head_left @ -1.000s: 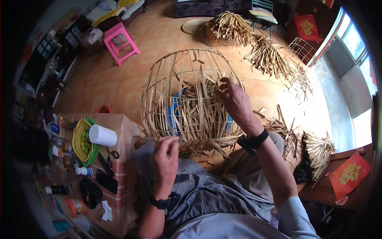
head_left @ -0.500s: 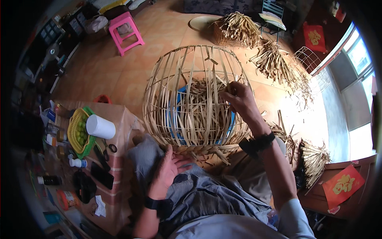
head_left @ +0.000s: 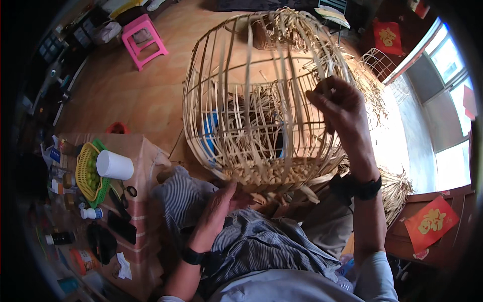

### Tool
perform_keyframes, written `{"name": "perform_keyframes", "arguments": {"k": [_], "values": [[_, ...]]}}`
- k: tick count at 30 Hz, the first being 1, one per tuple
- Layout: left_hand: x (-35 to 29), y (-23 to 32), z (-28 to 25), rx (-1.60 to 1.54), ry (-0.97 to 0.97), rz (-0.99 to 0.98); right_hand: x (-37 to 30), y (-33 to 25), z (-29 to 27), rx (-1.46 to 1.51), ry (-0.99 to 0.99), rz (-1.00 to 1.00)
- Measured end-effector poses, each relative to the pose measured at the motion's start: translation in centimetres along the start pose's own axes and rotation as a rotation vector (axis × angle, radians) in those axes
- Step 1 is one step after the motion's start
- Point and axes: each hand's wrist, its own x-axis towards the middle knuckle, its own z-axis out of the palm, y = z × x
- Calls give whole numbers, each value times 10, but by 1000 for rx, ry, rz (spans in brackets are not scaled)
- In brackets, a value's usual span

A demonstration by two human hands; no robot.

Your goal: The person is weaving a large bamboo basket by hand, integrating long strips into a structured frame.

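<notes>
A large openwork basket (head_left: pixel 284 173) of pale strips stands tilted in front of my knees, with a thick braided band along its near lower edge. My right hand (head_left: pixel 344 103) is closed in a pinch at its right side; the exact strip between the fingertips is hard to make out. Just below the braided band, my left hand (head_left: pixel 219 206) lies open, thumb up and fingers stretched toward the right, partly in shadow. Through the ribs show a blue container (head_left: pixel 209 136) and a heap of dry strips (head_left: pixel 244 108).
A brown-covered table (head_left: pixel 151 158) at the left bears a yellow basket of green fruit (head_left: pixel 86 176), a white cylinder (head_left: pixel 114 165), scissors (head_left: pixel 131 191) and a black phone (head_left: pixel 122 226). A pink stool (head_left: pixel 143 40) stands at far left. Bundled dry strips (head_left: pixel 397 194) lie at the right.
The basket has tipped and risen, showing more of its braided band. My right hand has moved right and up with it. My left hand remains open beneath the near edge.
</notes>
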Motion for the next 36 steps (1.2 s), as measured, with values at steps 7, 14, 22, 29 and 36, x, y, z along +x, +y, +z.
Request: {"name": "perform_keyframes", "arguments": {"k": [7,14,22,29,36], "values": [[25,70,40,340,-60,303,37,33,-122,-14,346,-93],[1,84,-79,553,337,496,13,113,-241,-64,677,-111],[21,42,-148,698,485,625,-123,251,-281,-220,537,63],[33,42,-134,930,572,641,-318,344,-232,-894,205,249],[33,44,-156,942,551,662,-356,381,-178,-996,95,216]]}}
